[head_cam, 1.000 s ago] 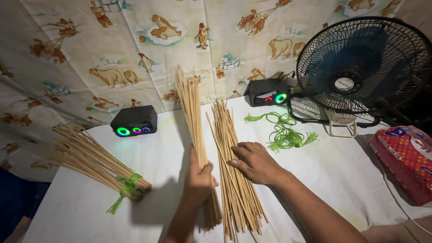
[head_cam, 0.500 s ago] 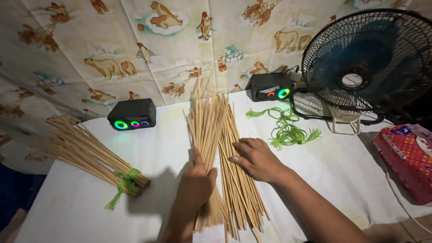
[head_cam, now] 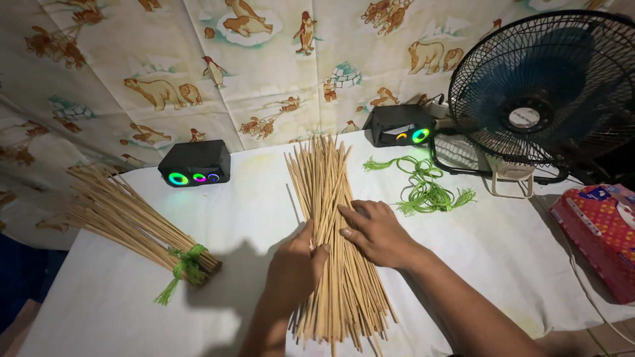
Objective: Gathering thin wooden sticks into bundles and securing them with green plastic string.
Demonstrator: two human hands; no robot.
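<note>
Head view:
Loose sticks (head_cam: pixel 334 238): a fan of thin bamboo sticks lies on the white cloth (head_cam: pixel 503 258) at centre, running from 12 to 6 o'clock.
Left hand (head_cam: pixel 294 268): you curl it around the sticks' left edge, thumb on top of them, fingers wrapped and hidden beneath.
Right hand (head_cam: pixel 377 231): you lay it flat on the sticks from 4 o'clock, fingers together and extended.
Tied bundle (head_cam: pixel 132 221): at 9 o'clock, bound with green string, well apart from your hands.
Green string (head_cam: pixel 426 188): a loose tangle at 2 o'clock.
Speakers: one (head_cam: pixel 195 164) at 11 o'clock, one (head_cam: pixel 400 125) at 1 o'clock.
Fan (head_cam: pixel 546 89): far 2 o'clock.
Red package (head_cam: pixel 598 231): at 3 o'clock.
</note>
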